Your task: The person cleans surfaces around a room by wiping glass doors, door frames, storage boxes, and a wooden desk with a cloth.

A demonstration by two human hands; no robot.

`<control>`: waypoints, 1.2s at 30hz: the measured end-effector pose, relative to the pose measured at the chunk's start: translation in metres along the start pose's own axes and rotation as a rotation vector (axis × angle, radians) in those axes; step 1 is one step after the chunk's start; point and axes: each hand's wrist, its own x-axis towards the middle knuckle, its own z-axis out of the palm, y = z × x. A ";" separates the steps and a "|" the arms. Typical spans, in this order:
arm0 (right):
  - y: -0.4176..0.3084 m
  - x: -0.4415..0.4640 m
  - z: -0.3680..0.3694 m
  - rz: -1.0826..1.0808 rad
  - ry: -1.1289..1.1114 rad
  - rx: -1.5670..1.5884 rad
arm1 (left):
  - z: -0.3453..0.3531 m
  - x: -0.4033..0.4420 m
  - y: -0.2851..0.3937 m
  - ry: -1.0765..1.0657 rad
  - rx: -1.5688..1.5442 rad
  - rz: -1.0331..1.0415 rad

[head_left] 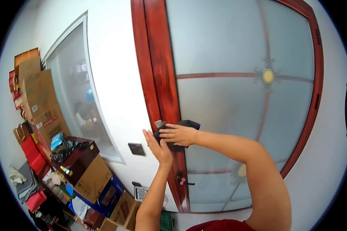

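Straight, unclenched fingers (pixel 168 133) of the right hand (pixel 183 135) lie over a dark cloth (pixel 188 123) at the door (pixel 223 100).

The cloth sits against the red wood along the door's left side; the left hand (pixel 160 152) is beside it, fingers extended and thumb apart, though I cannot tell whether its palm touches the cloth. Low on the door is a handle (pixel 190 184) with a pink item (pixel 182 180); left of the door come a wall switch (pixel 136 149), a window (pixel 71 88), then stacked cardboard boxes (pixel 40 94).
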 end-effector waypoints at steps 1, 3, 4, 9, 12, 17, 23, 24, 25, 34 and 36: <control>0.008 0.002 -0.008 -0.029 0.019 0.015 | 0.005 -0.005 0.002 0.014 -0.017 -0.025; 0.046 0.017 -0.045 0.071 0.181 0.018 | -0.005 0.028 -0.011 -0.049 0.028 0.102; 0.069 0.028 -0.067 0.165 0.284 0.008 | 0.012 0.021 -0.002 -0.010 0.027 0.080; 0.193 0.015 -0.162 0.622 0.738 -0.367 | 0.049 0.035 0.034 -0.026 0.067 0.121; 0.220 -0.042 -0.194 0.798 0.662 -0.461 | 0.074 0.064 0.040 -0.034 0.248 0.276; 0.202 -0.207 -0.196 0.901 0.673 -0.604 | 0.100 0.082 0.014 -0.036 0.453 0.363; 0.151 -0.467 -0.170 1.430 0.663 -0.813 | 0.101 0.081 0.014 0.012 0.459 0.420; 0.142 -0.505 -0.158 1.565 0.679 -0.804 | 0.102 0.081 0.013 0.016 0.465 0.416; 0.136 -0.532 -0.144 1.705 0.695 -0.793 | 0.102 0.080 0.012 0.016 0.471 0.415; 0.091 -0.237 -0.121 1.287 0.560 -0.434 | 0.105 0.082 0.006 0.038 0.405 0.436; 0.072 -0.164 -0.096 0.970 0.657 -0.141 | 0.104 0.084 -0.001 0.060 0.424 0.478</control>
